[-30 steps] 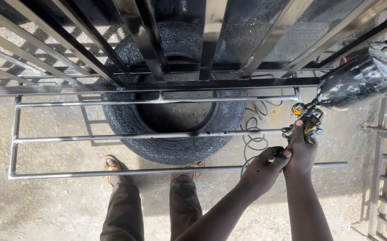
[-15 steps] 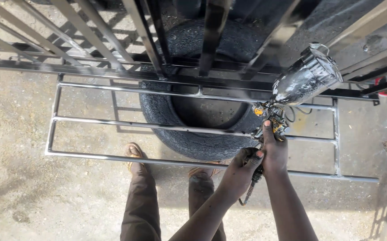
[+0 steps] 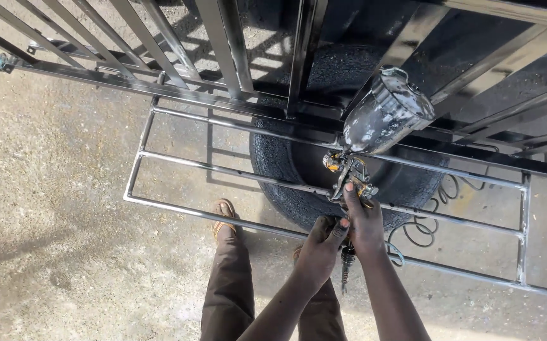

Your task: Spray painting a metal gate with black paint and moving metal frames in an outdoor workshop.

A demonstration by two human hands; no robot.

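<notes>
Spray gun (image 3: pixel 352 177) and both hands shifted left along frame (image 3: pixel 235 172), now over tyre (image 3: pixel 286 164).

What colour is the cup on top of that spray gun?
Silvery metal, speckled with dark and white paint, seen in the head view: the cup.

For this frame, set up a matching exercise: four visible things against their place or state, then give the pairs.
Things:
1. silver paint-flecked spray gun cup
2. black rubber tyre
3. coiled black hose
4. brown sandal

Places or states:
A. on the person's foot
B. lying under the metal rail frame
C. tilted above both hands
D. on the ground right of the hands

Pairs: 1-C, 2-B, 3-D, 4-A
</notes>
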